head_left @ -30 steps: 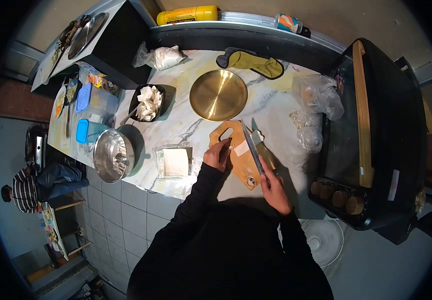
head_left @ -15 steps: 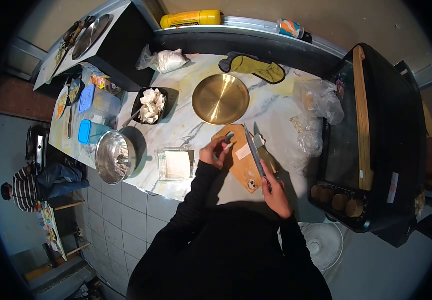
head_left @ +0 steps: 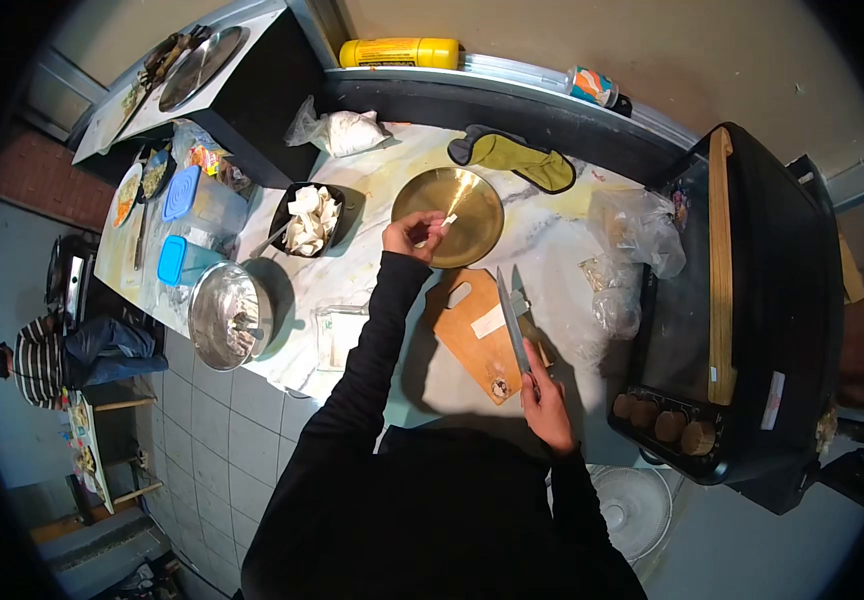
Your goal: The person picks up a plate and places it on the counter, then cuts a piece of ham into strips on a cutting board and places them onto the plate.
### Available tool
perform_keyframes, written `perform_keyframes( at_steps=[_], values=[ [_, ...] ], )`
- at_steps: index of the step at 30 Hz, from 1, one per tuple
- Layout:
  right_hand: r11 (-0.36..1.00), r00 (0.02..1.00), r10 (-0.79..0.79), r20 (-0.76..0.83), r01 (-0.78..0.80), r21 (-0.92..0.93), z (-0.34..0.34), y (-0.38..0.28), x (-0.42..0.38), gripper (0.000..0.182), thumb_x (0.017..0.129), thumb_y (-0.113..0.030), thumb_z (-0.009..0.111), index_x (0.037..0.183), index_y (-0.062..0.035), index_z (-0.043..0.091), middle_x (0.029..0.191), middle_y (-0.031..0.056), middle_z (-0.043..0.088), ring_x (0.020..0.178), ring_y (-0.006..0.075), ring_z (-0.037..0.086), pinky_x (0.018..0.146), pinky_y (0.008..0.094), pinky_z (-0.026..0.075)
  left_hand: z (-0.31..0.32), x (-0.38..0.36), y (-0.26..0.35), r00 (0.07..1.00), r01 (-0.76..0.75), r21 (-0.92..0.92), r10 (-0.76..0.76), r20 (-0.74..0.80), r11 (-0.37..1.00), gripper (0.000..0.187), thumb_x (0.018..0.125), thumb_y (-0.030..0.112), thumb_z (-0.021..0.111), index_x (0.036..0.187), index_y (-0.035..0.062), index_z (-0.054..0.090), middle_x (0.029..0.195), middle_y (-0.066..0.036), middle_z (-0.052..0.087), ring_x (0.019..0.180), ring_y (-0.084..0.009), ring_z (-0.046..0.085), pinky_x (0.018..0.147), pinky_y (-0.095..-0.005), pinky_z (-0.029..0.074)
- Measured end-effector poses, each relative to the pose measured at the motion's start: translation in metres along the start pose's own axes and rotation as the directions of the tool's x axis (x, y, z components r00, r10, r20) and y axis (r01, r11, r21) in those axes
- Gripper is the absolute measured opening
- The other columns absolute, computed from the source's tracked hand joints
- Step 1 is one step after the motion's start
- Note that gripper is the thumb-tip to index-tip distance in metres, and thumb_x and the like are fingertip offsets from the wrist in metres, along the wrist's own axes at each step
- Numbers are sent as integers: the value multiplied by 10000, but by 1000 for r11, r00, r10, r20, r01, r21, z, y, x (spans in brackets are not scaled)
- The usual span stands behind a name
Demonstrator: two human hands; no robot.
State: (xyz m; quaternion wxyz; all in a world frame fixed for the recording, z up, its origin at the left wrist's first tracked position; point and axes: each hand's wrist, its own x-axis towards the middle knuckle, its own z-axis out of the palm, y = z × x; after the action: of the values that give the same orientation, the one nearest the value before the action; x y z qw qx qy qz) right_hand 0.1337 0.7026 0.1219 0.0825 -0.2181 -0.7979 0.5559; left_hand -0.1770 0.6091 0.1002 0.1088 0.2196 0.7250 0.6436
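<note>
My left hand (head_left: 415, 236) pinches a small white piece (head_left: 449, 220) over the lower left part of a round gold plate (head_left: 472, 215). My right hand (head_left: 546, 405) is wrapped round the handle of a long knife (head_left: 511, 323), its blade pointing away from me over the right side of a wooden cutting board (head_left: 473, 350). On the board, a pale white strip (head_left: 489, 321) lies left of the blade, and part of it shows on the blade's other side. The board's handle hole is at its upper left.
A black bowl of white pieces (head_left: 311, 218), a steel bowl (head_left: 222, 330) and a clear container (head_left: 339, 335) stand left. A black oven (head_left: 692, 300) and plastic bags (head_left: 637, 225) are right. Another person (head_left: 42, 360) is far left.
My left hand has moved up and left from the board to over the gold plate, holding a white piece. My right hand still holds the knife over the board. The view has shifted slightly.
</note>
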Motion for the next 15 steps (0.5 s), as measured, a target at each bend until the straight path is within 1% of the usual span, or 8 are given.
perform_keyframes(
  at_steps=[2,9,10,11,12,13,14,15],
  values=[
    [998,998,-57,-28,56,-28,0,-3,1,579,944,16,473,1492,-139,366,593,75,398,517,94,390,503,265,372,6,6,-7,1000,22,27,-22,4,999,210,821,9,740,1025,-6,696,896,-66,719,829,-118,678,791,-258,535],
    [998,996,-52,-75,51,-22,-2,1,-2,578,939,19,477,1487,-132,374,602,86,404,527,85,385,504,265,368,8,19,-44,998,59,181,-59,-8,982,217,774,-38,726,987,-5,705,839,-59,712,779,-120,669,747,-254,537],
    [999,996,-48,-81,46,-18,-1,4,-3,579,937,19,477,1486,-133,376,600,83,405,524,85,385,504,265,369,4,22,-76,980,201,-118,-199,30,972,228,778,-38,723,1001,4,707,860,-63,722,792,-120,685,758,-254,549],
    [999,995,-44,-88,43,-14,-1,6,-3,580,936,19,477,1486,-134,377,598,81,405,522,86,385,505,265,370,2,25,-93,942,335,-398,-319,107,854,239,782,-37,720,1016,13,709,880,-66,732,805,-119,701,769,-253,562],
    [999,995,-41,-92,41,-12,-1,7,-3,580,936,19,477,1486,-134,377,598,81,405,522,86,385,505,265,370,5,22,-87,941,337,-395,-319,112,855,239,782,-37,720,1016,13,709,880,-66,732,805,-119,701,769,-253,562],
    [999,996,-31,-85,30,-16,-1,7,-4,583,934,19,477,1487,-135,376,594,76,402,520,86,383,505,262,369,9,15,-74,976,217,-109,-212,53,970,237,782,-38,713,1014,15,711,876,-66,733,808,-122,703,773,-254,560],
    [1000,997,-22,-77,21,-21,-1,7,-4,586,933,19,478,1488,-137,375,591,71,399,518,86,382,506,260,368,12,10,-62,996,81,192,-88,30,978,235,783,-39,707,1011,17,712,873,-66,734,811,-124,704,776,-256,559],
    [1000,997,-22,-76,20,-20,-1,6,-3,586,933,19,478,1488,-137,375,591,71,399,518,86,382,506,260,368,13,8,-55,996,82,193,-89,29,978,235,783,-39,707,1011,17,712,873,-66,734,811,-124,704,776,-256,559]
  ],
)
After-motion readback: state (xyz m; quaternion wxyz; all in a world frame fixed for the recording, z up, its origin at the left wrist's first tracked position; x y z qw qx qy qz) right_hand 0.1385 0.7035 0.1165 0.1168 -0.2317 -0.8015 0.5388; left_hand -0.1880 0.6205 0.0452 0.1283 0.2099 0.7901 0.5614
